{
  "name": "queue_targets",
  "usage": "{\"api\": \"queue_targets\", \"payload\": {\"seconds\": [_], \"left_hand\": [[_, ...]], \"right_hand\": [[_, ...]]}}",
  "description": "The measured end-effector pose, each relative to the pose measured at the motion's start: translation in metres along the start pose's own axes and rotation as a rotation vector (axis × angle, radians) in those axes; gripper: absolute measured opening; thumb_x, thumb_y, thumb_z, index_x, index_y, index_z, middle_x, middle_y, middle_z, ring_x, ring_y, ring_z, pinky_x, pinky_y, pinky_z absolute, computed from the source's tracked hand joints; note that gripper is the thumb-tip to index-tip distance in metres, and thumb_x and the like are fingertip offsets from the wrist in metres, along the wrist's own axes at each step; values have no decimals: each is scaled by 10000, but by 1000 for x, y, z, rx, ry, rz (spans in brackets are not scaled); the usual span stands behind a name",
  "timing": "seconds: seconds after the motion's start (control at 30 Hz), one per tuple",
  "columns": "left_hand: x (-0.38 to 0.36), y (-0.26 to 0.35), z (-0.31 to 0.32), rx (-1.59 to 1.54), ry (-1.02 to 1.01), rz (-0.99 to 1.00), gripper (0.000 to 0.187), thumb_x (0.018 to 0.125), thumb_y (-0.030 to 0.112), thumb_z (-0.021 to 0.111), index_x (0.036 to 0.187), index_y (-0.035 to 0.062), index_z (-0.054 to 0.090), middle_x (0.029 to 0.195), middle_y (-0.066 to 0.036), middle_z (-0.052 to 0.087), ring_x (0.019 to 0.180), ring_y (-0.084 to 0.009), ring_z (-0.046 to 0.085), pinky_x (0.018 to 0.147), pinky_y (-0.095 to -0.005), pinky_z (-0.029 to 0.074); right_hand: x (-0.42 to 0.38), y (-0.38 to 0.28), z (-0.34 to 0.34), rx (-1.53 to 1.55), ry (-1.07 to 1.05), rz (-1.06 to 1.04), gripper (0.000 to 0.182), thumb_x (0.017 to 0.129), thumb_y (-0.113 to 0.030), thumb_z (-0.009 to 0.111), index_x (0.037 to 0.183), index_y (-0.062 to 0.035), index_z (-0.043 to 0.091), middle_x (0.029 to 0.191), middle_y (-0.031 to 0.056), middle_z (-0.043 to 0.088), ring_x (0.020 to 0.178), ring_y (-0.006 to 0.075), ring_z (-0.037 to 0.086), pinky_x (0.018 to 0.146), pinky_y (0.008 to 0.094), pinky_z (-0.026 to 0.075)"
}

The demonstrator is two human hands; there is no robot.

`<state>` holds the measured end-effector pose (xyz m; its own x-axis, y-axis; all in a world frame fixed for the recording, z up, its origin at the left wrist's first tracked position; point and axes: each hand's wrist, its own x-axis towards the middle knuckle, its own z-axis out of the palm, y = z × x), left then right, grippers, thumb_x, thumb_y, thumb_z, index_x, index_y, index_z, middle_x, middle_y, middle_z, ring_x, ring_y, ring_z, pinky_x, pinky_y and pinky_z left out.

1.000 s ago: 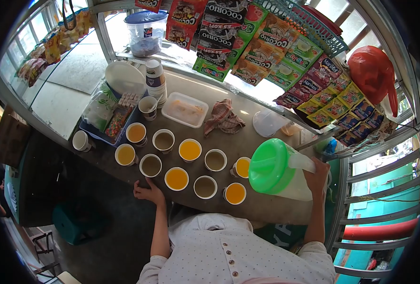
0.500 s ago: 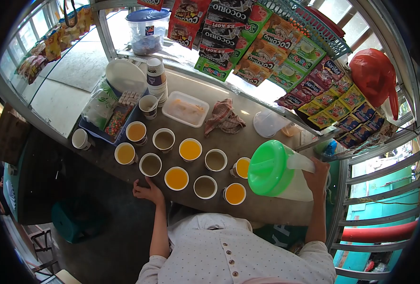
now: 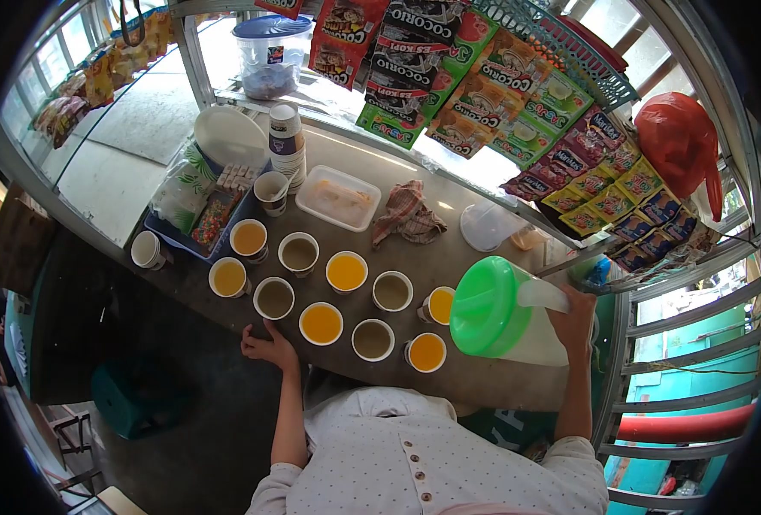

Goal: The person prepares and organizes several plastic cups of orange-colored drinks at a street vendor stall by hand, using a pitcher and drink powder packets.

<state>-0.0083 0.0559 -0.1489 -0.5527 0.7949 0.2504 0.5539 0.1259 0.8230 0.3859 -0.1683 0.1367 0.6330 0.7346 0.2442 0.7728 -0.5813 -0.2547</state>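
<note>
My right hand (image 3: 576,319) is wrapped round the handle of a clear plastic pitcher (image 3: 535,330) with a green lid (image 3: 488,306), at the right end of the counter. My left hand (image 3: 269,347) lies at the counter's front edge, fingers apart, its fingertips just below a cup of brownish drink (image 3: 273,298). Paper cups stand in staggered rows between my hands. Several hold bright orange drink, such as the orange cup (image 3: 321,324) in the middle and another orange cup (image 3: 426,352) nearest the pitcher. Others hold brownish liquid, like the front brown cup (image 3: 372,340).
Behind the cups are a stack of paper cups (image 3: 287,146), a white plastic tub (image 3: 337,199), a checked cloth (image 3: 409,215) and a clear lid (image 3: 488,227). A blue basket (image 3: 213,249) of packets sits at left. Drink sachets (image 3: 483,86) hang overhead. A green stool (image 3: 136,399) stands below left.
Both hands, the pitcher and the cups stay nearly where they were. Only a very slight shift of the whole view shows.
</note>
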Motion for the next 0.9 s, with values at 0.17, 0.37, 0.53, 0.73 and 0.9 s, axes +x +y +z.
{"api": "queue_targets", "payload": {"seconds": [0.17, 0.37, 0.53, 0.73, 0.9], "left_hand": [[0, 3, -1, 10, -2, -11, 451, 873, 306, 648, 1153, 30, 425, 1150, -200, 345, 1122, -338, 313, 960, -438, 242], [0, 0, -1, 5, -7, 9, 454, 873, 298, 647, 1152, 20, 422, 1157, -205, 345, 1128, -342, 308, 963, -439, 240], [0, 0, 0, -8, 1, 4, 449, 874, 295, 647, 1148, 20, 423, 1162, -207, 345, 1128, -342, 307, 965, -438, 239], [0, 1, 0, -18, -5, -9, 430, 874, 290, 649, 1131, 23, 430, 1159, -204, 346, 1121, -334, 310, 961, -431, 240], [0, 1, 0, -21, -3, -13, 430, 874, 287, 651, 1131, 22, 431, 1155, -198, 346, 1116, -328, 313, 959, -431, 242]], "right_hand": [[0, -2, -1, -26, 10, -11, 377, 613, -193, 765, 953, -48, 692, 845, 208, 652, 774, 366, 568, 728, 435, 452], [1, -4, -2, -46, 55, -104, 343, 619, -175, 755, 921, -26, 686, 836, 195, 658, 773, 363, 585, 721, 424, 454], [5, -14, -7, 37, 61, -139, 320, 616, -164, 747, 879, 6, 678, 740, 209, 641, 669, 365, 612, 675, 402, 470], [1, -19, -8, -34, 166, -165, 335, 626, -173, 747, 898, 11, 681, 732, 221, 637, 655, 362, 615, 666, 402, 477], [-3, -11, -8, -83, 212, -95, 335, 649, -189, 751, 908, 13, 686, 770, 213, 653, 722, 345, 622, 695, 412, 477]]}}
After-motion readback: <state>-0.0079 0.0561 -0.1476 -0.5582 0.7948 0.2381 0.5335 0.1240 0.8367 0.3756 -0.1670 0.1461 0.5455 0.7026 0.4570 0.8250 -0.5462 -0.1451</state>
